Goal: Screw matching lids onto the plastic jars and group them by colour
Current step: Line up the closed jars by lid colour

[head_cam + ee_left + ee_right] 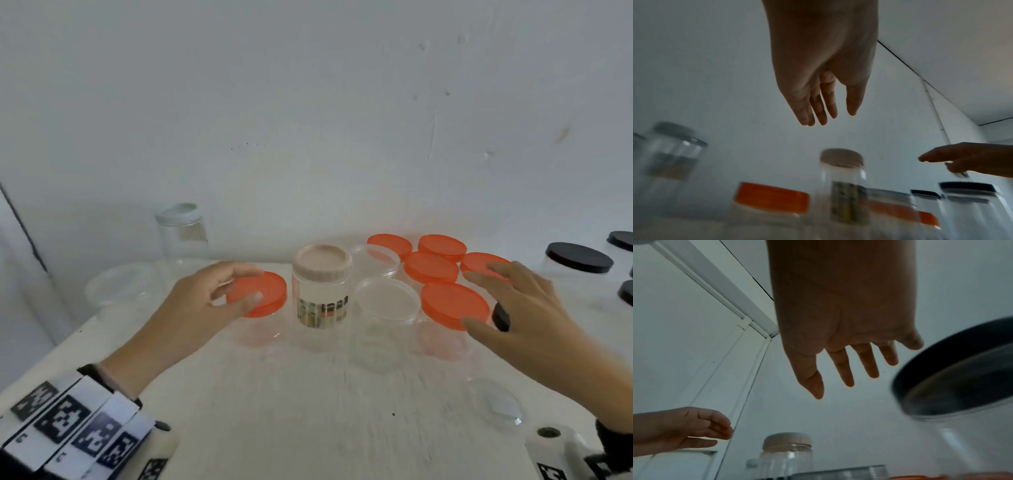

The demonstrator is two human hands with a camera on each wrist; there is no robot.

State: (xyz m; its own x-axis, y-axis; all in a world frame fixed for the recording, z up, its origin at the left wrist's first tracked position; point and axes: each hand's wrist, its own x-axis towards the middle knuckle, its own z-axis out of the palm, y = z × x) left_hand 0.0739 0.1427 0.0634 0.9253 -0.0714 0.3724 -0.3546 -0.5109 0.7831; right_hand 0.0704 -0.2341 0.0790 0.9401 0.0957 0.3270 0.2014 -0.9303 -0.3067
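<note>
My left hand (pixel 205 301) hovers with loosely curved fingers over an orange-lidded clear jar (pixel 257 294) and holds nothing. In the left wrist view its fingers (pixel 818 104) hang straight above that orange lid (pixel 772 198). My right hand (pixel 527 301) is spread over another orange-lidded jar (pixel 452 305) and partly hides a black lid (pixel 500 317). The fingers (pixel 846 369) of that hand are apart and empty. Several more orange-lidded jars (pixel 431 267) cluster behind. A beige-lidded labelled jar (pixel 322 284) stands between my hands.
Two clear-lidded jars (pixel 387 299) stand by the orange group. Black-lidded jars (pixel 579 257) sit at the far right. A clear jar (pixel 181 226) stands at the back left by the wall, another low one (pixel 120 284) at the left edge. A clear lid (pixel 496 407) lies near me.
</note>
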